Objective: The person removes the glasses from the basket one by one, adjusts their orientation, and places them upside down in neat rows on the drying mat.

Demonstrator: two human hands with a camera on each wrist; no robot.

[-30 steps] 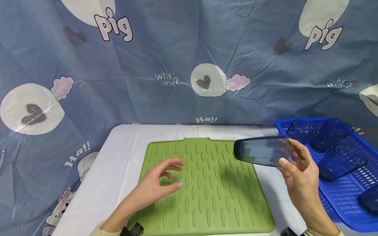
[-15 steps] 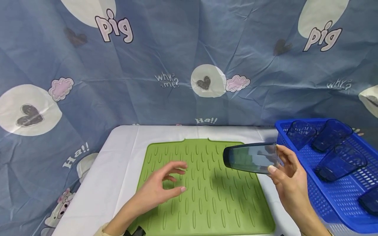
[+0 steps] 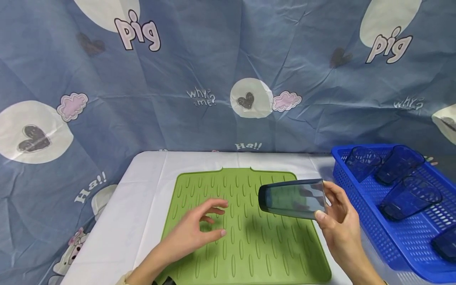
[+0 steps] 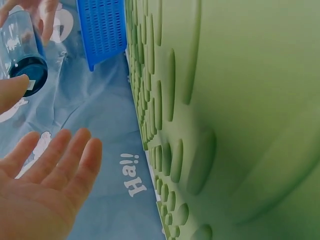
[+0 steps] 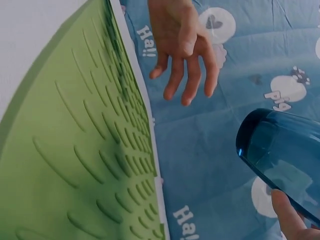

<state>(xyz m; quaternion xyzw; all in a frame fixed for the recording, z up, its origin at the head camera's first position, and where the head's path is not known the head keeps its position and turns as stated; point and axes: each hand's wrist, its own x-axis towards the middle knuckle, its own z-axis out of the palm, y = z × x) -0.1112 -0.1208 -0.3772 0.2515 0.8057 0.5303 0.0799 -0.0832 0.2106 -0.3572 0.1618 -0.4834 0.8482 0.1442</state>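
In the head view a clear blue glass (image 3: 292,199) lies sideways in the air above the right part of a green ridged mat (image 3: 231,253). The right hand (image 3: 340,229) pinches its rim end between thumb and fingers, with the dark base pointing left. Over the mat's left part, the left hand (image 3: 194,229) is held with thumb and fingers apart and nothing between them. The left wrist view shows the glass (image 4: 22,50) beyond the left hand (image 4: 45,185). In the right wrist view the glass (image 5: 285,150) is above the right thumb, apart from the left hand (image 5: 182,50).
A blue perforated basket (image 3: 392,241) stands at the right, holding several blue glasses, one of them (image 3: 409,198) near its middle. A white cloth (image 3: 117,221) covers the table under the mat. Behind hangs a blue printed curtain (image 3: 199,51).
The right hand has carried the glass left and slightly down, away from the basket and over the mat. The left hand has shifted a little right and down.
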